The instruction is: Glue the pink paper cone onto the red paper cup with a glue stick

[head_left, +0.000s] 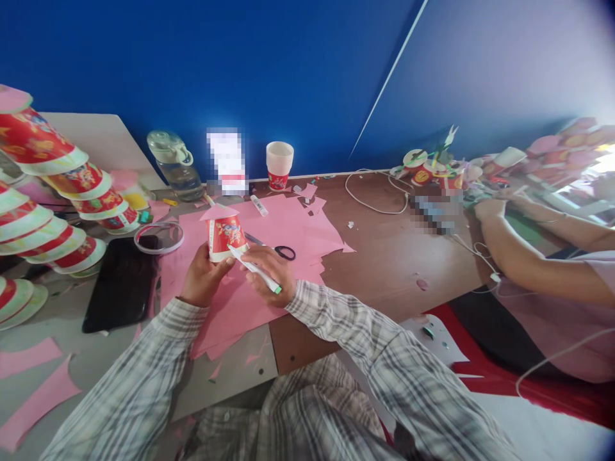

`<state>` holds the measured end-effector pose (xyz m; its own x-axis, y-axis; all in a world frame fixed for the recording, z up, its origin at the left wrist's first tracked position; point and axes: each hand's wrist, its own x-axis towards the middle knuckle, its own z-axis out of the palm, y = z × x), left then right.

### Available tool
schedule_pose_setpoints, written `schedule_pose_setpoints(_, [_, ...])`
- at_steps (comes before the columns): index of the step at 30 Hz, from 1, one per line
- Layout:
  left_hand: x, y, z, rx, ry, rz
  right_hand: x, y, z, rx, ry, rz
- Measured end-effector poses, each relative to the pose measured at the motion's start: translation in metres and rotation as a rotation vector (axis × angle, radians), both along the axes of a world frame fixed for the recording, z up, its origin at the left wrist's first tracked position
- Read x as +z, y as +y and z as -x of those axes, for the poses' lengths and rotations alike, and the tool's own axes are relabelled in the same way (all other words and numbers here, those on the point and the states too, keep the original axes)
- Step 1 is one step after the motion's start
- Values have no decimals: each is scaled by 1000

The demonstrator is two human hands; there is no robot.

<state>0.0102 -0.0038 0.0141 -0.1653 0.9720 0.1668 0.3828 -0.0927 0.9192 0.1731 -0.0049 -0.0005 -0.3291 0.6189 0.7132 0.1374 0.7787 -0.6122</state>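
My left hand (200,276) is closed around the lower side of a red printed paper cup (223,237), held upside down with a piece of pink paper (220,212) on its top. Between the fingers of my right hand (271,274) is a white marker (257,267) with a green end, its other end close to the cup's lower rim. Whether it touches the rim I cannot tell. Under both hands lie pink paper sheets (293,234). Scissors (284,253) with dark handles rest on them, partly hidden behind the right hand, and a glue stick (259,205) lies farther back.
Stacked paper cups (72,182) stand at left beside a black phone (122,282) and a roll of tape (159,239). A water bottle (175,166) and stacked cups (279,166) stand by the blue wall. Another person's arms (523,246) rest at right near a white cable (375,208).
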Motion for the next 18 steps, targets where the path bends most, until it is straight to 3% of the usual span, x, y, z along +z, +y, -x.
schedule_pose_setpoints(18, [4,-1,-4,-6,-154,5,0,4,2,-26,-89,-67])
